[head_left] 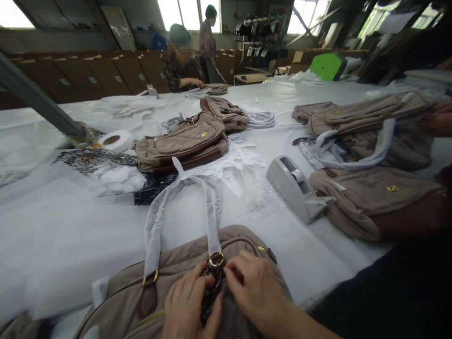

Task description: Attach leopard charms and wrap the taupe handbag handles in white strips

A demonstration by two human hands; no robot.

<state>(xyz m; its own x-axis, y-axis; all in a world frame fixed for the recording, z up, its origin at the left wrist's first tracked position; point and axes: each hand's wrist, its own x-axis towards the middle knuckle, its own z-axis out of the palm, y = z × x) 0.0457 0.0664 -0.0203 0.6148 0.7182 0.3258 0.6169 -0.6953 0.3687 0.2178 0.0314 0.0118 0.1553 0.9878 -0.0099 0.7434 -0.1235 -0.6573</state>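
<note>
Broad white-covered work table point(300, 263); on it, directly under both hands, a taupe corduroy handbag with dark-brown trim point(187, 256).
Beyond the grip, farther up the table: similar taupe handbags point(201, 134), grouped close together. Another taupe bag with a brown lower panel point(377, 195) sits off to the right of the grip. Just beyond the hands, an arched handle in thin white wrapping point(152, 245) rises from the handbag. Grey tape dispenser point(291, 186): beyond and right of the grip, near that right-hand bag. Left hand point(187, 299) and right hand point(256, 282) lie either side of a dark, twisted strap point(216, 278), fingers bent in toward it. Right thumb and forefinger tips close together at its edge; cannot tell whether either hand clamps it. Round gold-coloured metal ring point(210, 259): just above the fingertips, at the handle's base.
</note>
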